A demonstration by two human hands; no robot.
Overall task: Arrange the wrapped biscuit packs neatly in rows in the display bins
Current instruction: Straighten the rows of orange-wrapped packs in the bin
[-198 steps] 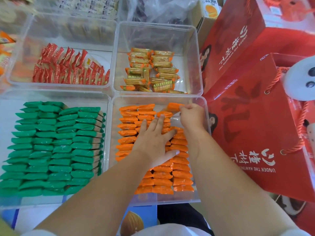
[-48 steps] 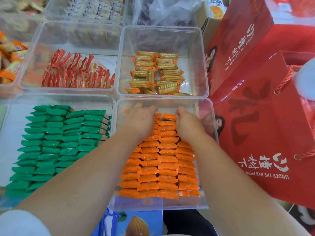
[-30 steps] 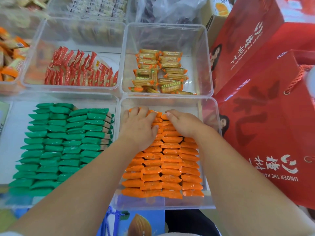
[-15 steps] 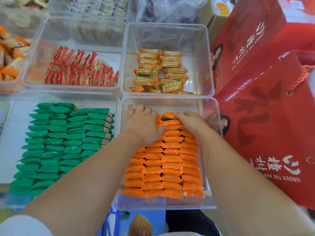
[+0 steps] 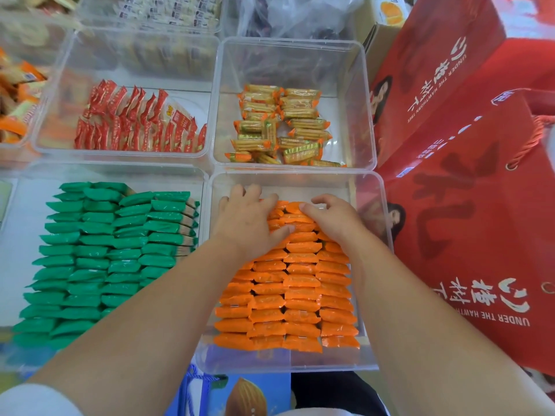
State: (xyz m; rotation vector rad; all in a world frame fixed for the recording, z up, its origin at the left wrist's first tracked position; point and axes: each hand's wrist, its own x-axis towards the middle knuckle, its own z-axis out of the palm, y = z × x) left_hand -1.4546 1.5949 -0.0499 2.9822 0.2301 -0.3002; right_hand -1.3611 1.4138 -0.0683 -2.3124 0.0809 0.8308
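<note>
Stocking the display: a person's bare arms reach into the near-right clear bin (image 5: pixel 285 363). Inside, orange biscuit packs (image 5: pixel 300 298) lie in four cols., overlapped like shingles from the bin's near wall up toward its far wall. The left grip (image 5: pixel 246 223) lies palm-down on the far end of the two left cols. It is wide, fingers spread & fairly straight, tips near the far wall, thumb stretched across the packs toward the bin's ctr. It presses the packs & clasps none. The right grip (image 5: pixel 335 220) sits on the far end of the two right cols., fingers bent, tips touching the far-most pack. Whether it pinches that pack or only rests on it cannot be told. The two grips are just beside each other, not touching. Bare bin floor shows along the far wall & in the far-right corner.

Near-left bin (image 5: pixel 126 174): green packs (image 5: pixel 99 253) in four shingled cols., running from its near edge to approx. its far wall. Far-left bin (image 5: pixel 132 45): red-and-white packs (image 5: pixel 135 127) standing on edge in a rough line along its near wall. Far-right bin (image 5: pixel 295 42): clear-wrapped biscuit packs w/ orange ends (image 5: pixel 280 127), loosely heaped, some crossways, toward its near wall. Red gift bags (image 5: pixel 468 211) w/ rope handles stand just beside the two right-hand bins. A blue bag w/ an almond picture (image 5: pixel 249 394) shows below the orange packs' bin, at its near wall.
</note>
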